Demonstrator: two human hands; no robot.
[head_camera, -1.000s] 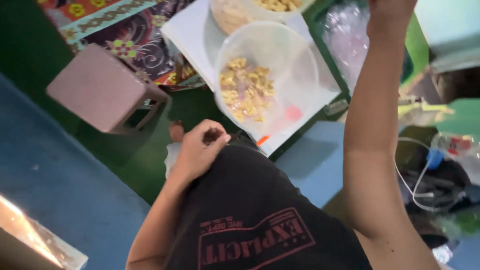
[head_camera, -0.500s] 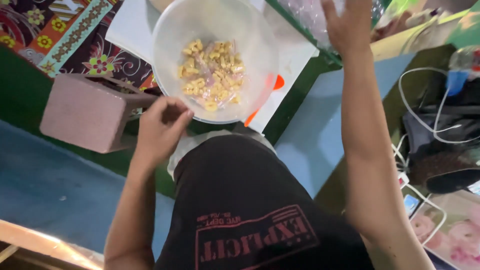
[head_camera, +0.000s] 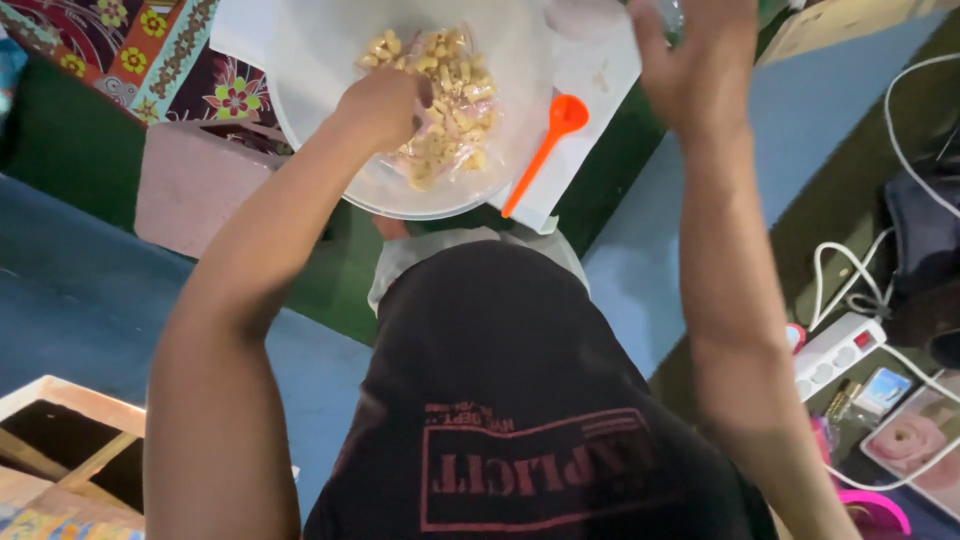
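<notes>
Head view, looking straight down over a black shirt with a red printed box

Left hand (head_camera: 385, 100) reaches into the clear plastic bowl (head_camera: 310, 60); fingers curled down among the pale nut pieces (head_camera: 450, 90). Grip half pressed together, fingertips hidden in the pile, so cannot tell whether anything is pinched. Nut pieces lie just right of and under the knuckles, heaped toward the bowl's middle and far side

Right hand (head_camera: 700, 70) raised off to the right of the bowl, fingers loosely spread, palm facing away, holding nothing visible. Image blurred here; contact with anything beyond it cannot be told

Orange plastic spoon (head_camera: 545, 145) lies between the two hands, bowl end up, handle slanting down toward the body, resting on a white board (head_camera: 600, 70) beside the bowl's right rim

Left of the left forearm: pink box (head_camera: 190, 195), floral cloth (head_camera: 160, 50) beyond it. Right of the right forearm, well apart: white power strip (head_camera: 835, 350) with white cables (head_camera: 900, 140)
</notes>
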